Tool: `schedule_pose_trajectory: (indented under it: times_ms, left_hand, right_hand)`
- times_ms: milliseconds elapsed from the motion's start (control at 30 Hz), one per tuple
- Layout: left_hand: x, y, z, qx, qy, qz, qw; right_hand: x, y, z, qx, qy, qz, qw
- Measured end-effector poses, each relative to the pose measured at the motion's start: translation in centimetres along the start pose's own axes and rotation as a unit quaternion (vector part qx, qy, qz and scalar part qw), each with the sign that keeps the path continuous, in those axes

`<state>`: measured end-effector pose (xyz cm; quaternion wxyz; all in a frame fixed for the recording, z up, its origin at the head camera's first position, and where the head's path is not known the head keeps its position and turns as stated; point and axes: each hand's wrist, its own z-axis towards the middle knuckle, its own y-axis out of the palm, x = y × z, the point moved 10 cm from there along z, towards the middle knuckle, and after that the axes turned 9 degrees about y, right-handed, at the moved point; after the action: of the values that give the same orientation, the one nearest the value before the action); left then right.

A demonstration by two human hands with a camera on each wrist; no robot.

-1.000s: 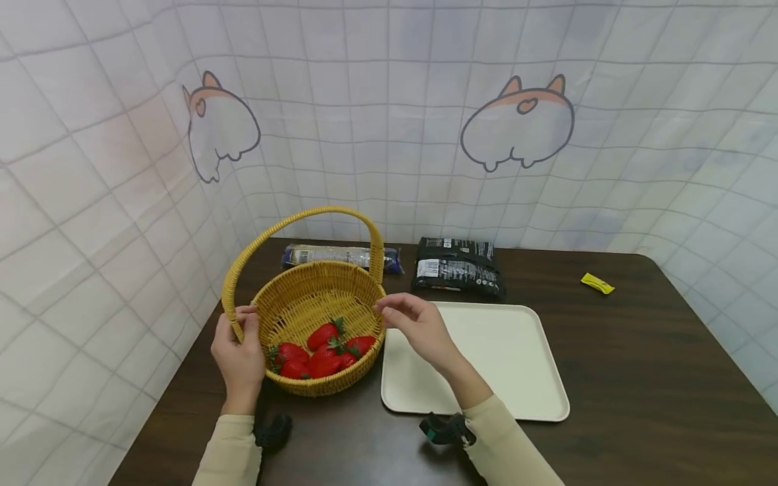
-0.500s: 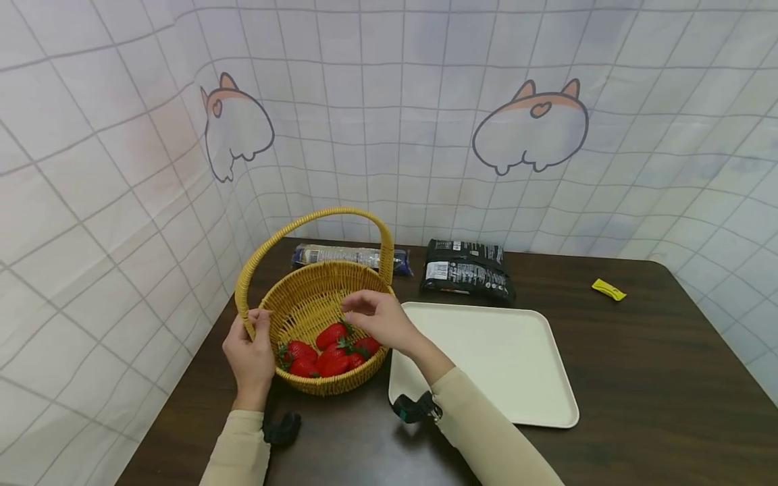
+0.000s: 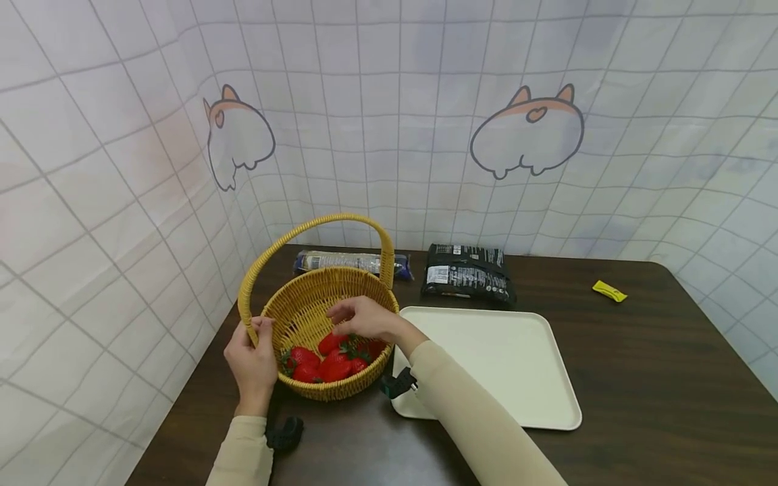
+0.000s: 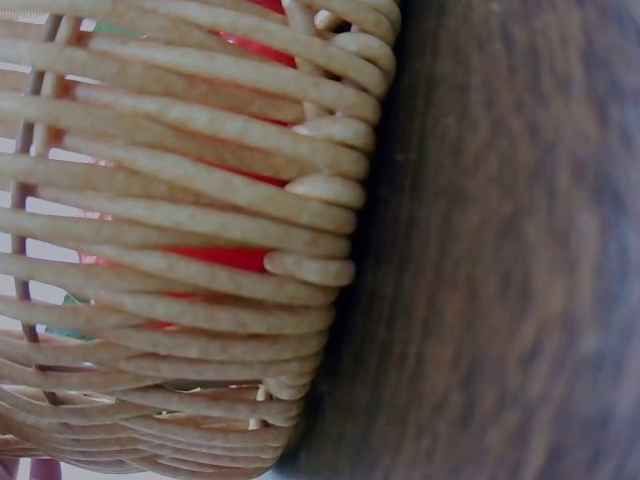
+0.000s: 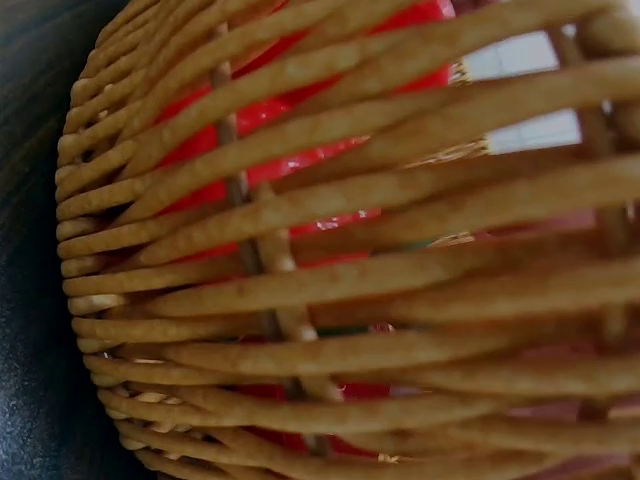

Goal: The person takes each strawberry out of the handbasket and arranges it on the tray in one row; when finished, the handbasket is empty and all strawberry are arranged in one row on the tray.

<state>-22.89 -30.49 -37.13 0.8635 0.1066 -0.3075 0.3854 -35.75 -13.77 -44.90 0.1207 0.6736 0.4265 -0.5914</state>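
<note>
A yellow woven basket (image 3: 292, 297) with a tall arched handle stands on the table, holding several red strawberries (image 3: 335, 370) with green leaves. At its left side, my left hand (image 3: 252, 364) grips the rim by the foot of the handle. My right hand (image 3: 367, 318) reaches over the right rim into the basket, fingers loosely bent just above the upper strawberry (image 3: 331, 343); whether they touch it I cannot tell. Both wrist views are filled by the basket's wall (image 4: 180, 200), and red strawberries (image 5: 270, 130) show through its gaps.
A cream tray (image 3: 498, 364) lies right of the basket, partly under my right sleeve. Behind are a black package (image 3: 468, 273) and a clear and blue long packet (image 3: 346, 262). A small yellow wrapped piece (image 3: 610, 291) lies at the far right. A patterned curtain (image 3: 377, 135) hangs behind the table.
My right hand has moved left from the basket's right rim to above the strawberries inside. The left hand keeps its grip on the basket. The head view has shifted slightly.
</note>
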Motion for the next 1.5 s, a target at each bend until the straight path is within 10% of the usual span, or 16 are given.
schedule_pose_trajectory:
  times_ms: [567, 900, 1500]
  left_hand:
    - [-0.2, -0.2, -0.4, 0.007, -0.005, 0.024, 0.9997]
    - [-4.0, 0.0, -1.1, 0.000, -0.016, 0.029, 0.9995]
    - [-3.9, -0.3, -1.0, 0.006, -0.005, 0.043, 0.9990]
  right_hand:
    - [1.0, 2.2, 0.5, -0.069, 0.040, -0.091, 0.993]
    - [0.5, 1.7, 0.3, -0.050, 0.029, -0.084, 0.995]
    - [-2.1, -2.3, -5.4, 0.158, -0.105, 0.032, 0.981]
